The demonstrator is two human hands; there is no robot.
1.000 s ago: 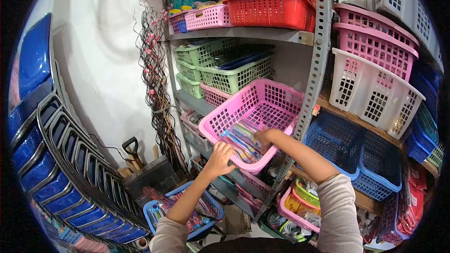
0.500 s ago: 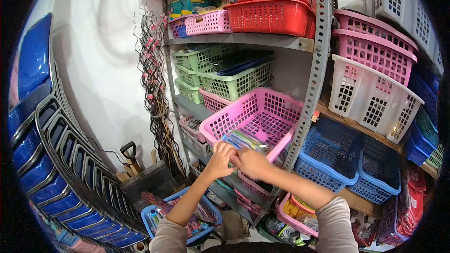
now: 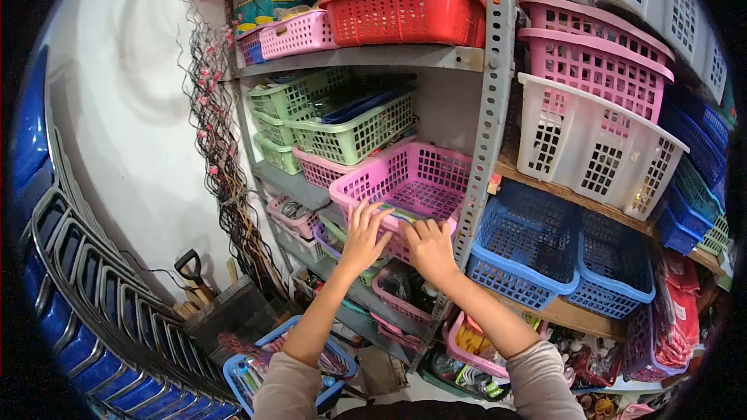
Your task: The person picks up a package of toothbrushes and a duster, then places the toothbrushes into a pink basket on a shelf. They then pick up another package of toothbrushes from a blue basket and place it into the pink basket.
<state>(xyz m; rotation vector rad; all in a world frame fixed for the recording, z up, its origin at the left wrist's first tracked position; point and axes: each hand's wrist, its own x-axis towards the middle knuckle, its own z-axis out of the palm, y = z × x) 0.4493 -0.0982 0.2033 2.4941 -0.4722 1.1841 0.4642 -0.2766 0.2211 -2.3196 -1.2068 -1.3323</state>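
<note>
Where its front wall hides them: pink basket [image 3: 424, 179] contents, unclear.
Axis: long side runs back into the shelf [image 3: 286, 181].
Left hand [image 3: 364, 237]: fingers spread flat on the rim.
Right hand [image 3: 428, 249]: fingers flat, gripping nothing.

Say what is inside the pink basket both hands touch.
A colourful packet lies at the front of the pink basket, between the left hand and right hand. The mesh floor behind looks bare. Its front wall and the hands cover the rest.
</note>
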